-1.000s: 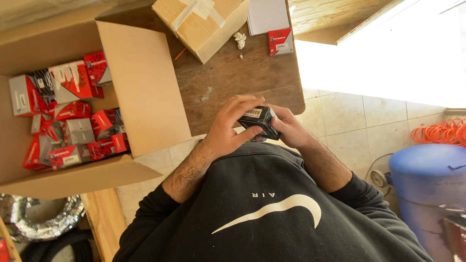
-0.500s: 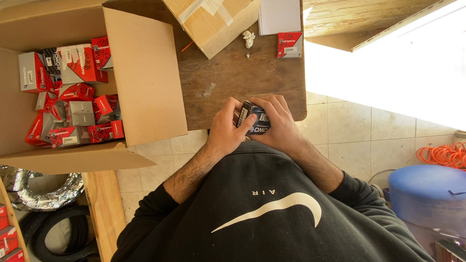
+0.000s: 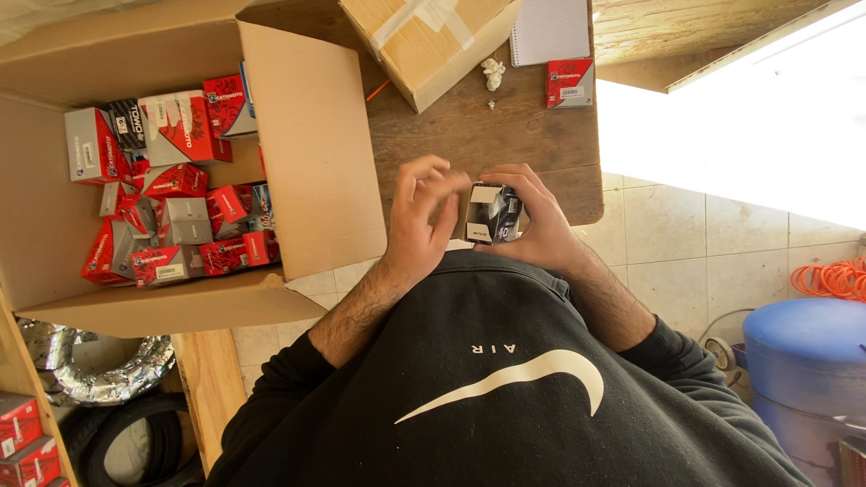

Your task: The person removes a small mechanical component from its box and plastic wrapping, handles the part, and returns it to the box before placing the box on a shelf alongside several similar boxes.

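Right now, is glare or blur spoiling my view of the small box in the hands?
Head view: sunlight blows the tiled floor at the upper right to near white, but that glare stops short of the hands. The small dark box, gripped by the right hand, is evenly lit and sharp. The left hand, fingers spread beside it, shows slight softness. The wide lens bends the open carton.

Black-and-white small box point(image 3: 492, 215), red cartons point(image 3: 171, 180)

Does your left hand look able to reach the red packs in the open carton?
Probably yes: the left hand holds nothing, and the carton stands open beside it; only its flap lies between.
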